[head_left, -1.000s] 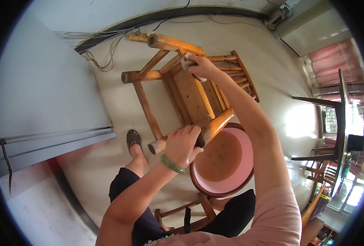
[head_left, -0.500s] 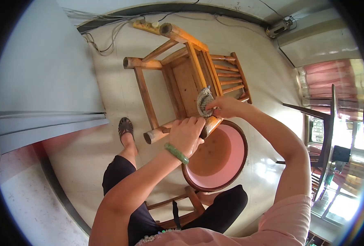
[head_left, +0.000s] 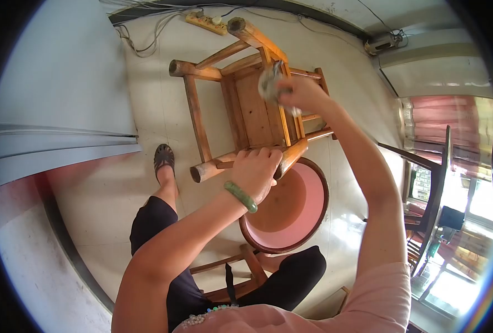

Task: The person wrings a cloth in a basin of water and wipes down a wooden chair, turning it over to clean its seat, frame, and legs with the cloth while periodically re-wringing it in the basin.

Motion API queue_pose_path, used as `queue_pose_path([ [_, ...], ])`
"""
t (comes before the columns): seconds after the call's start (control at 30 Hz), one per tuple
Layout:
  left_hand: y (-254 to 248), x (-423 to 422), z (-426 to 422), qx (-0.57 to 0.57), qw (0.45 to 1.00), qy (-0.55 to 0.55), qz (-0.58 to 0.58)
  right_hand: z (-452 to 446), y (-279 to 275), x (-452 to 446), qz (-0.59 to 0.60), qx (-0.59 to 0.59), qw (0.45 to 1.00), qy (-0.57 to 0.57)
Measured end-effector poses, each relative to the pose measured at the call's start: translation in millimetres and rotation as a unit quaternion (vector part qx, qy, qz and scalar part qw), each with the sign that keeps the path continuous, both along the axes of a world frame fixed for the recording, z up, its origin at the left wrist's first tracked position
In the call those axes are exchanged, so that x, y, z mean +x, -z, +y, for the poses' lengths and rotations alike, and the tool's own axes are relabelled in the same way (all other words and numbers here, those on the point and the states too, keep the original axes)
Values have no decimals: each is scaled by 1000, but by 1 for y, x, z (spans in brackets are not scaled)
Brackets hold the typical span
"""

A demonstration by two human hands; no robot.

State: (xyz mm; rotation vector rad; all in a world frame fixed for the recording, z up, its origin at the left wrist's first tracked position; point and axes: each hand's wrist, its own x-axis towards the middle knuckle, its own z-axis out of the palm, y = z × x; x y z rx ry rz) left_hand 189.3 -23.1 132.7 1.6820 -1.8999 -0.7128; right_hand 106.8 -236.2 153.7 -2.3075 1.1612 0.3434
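Left grip (head_left: pixel 256 173) is clasping, palm down; right grip (head_left: pixel 302 95) is pinching farther forward, the right elbow (head_left: pixel 384 197) bending outward.

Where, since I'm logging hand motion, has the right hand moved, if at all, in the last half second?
Yes: the right hand has moved away from the pink basin, toward the yellow power strip.

Right hand (head_left: pixel 305 94) is kinda smeared and so is the cloth (head_left: pixel 268 86), can't make out the fingertips at all. That hand and its forearm block part of the backrest on the chair (head_left: pixel 252 119). Left hand (head_left: pixel 256 173) covers a bit of a chair leg and some of the bucket (head_left: pixel 315 208). Stool (head_left: pixel 253 265) is mostly behind the dark pants (head_left: pixel 293 277), and the shirt (head_left: pixel 291 319) gets chopped by the bottom edge
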Motion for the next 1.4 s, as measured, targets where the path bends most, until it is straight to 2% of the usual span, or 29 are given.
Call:
queue_pose_path([
  [0.03, -1, 0, -1, 12, 1000, 6, -9, 9, -5, -9, 96, 75, 991, -59],
  [0.1, -1, 1, -2, 24, 999, 12, -18, 28, 11, -37, 121, 77, 978, -152],
  [0.13, -1, 0, -2, 19, 1000, 8, -18, 38, 17, -43, 122, 79, 978, -152],
  [0.2, -1, 0, -1, 18, 1000, 6, -18, 55, 23, -48, 95, -8, 972, -215],
  [0.33, 1, -1, 1, 3, 1000, 6, -12, 55, 28, -38, 150, -22, 955, -256],
  [0.4, 1, -1, 0, -7, 1000, 3, -18, 50, 36, -39, 192, -76, 910, -360],
  [0.43, 1, -1, 1, -5, 1000, 6, -22, 45, 38, -37, 191, -77, 910, -359],
  [0.57, -2, 1, 0, 22, 999, 14, -21, 11, 55, -13, 59, -197, 961, -183],
  [0.6, -3, 1, -1, 21, 999, 16, -23, 4, 52, -11, 58, -199, 961, -181],
  [0.67, -4, 1, 1, 23, 1000, 14, -16, -6, 37, -7, -79, -168, 980, -70],
  [0.7, -2, 1, 2, 27, 1000, 9, -12, -6, 31, -8, -76, -163, 981, -75],
  [0.73, -1, 1, 1, 25, 1000, 12, -12, -8, 23, -10, -174, -18, 984, 39],
  [0.77, 0, 1, 0, 19, 1000, 14, -13, -11, 12, -12, -264, 124, 944, 151],
  [0.8, -2, 0, -1, 15, 1000, 12, -11, -9, -6, -16, -256, 216, 912, 238],
  [0.83, -3, 0, -1, 27, 999, 15, -18, -7, -7, -24, -256, 212, 914, 232],
  [0.9, -3, 1, 0, 36, 999, 9, -25, -7, 1, -40, -404, 388, 743, 366],
  [0.93, 0, 1, 1, 17, 1000, 7, -18, -5, -2, -45, -401, 389, 746, 361],
  [1.0, 2, 1, 2, 0, 1000, -1, -9, -2, -5, -52, -401, 533, 645, 374],
  [1.1, 1, 0, 1, 13, 1000, 0, -12, -3, 14, -63, -436, 539, 623, 363],
  [1.13, -1, 0, 1, 22, 1000, 2, -19, 9, 7, -57, -452, 483, 637, 397],
  [1.17, -2, 0, 0, 32, 999, 4, -27, 17, -4, -56, -451, 484, 637, 395],
  [1.23, -1, 0, 1, 31, 999, 6, -32, 27, -20, -52, -257, 429, 781, 373],
  [1.27, -1, 0, 1, 30, 999, 9, -35, 23, 9, -64, -183, 321, 896, 245],
  [1.3, 0, 1, 0, 31, 999, 6, -35, 29, 13, -62, -182, 322, 897, 242],
  [1.33, 0, 1, 0, 17, 999, 0, -38, 40, 16, -58, -42, 217, 972, 81],
  [1.37, 1, 0, 1, 4, 999, -5, -40, 51, 19, -54, 100, 98, 986, -85],
  [1.4, 1, -1, 2, 5, 999, -7, -38, 58, 23, -50, 101, 99, 986, -87],
])
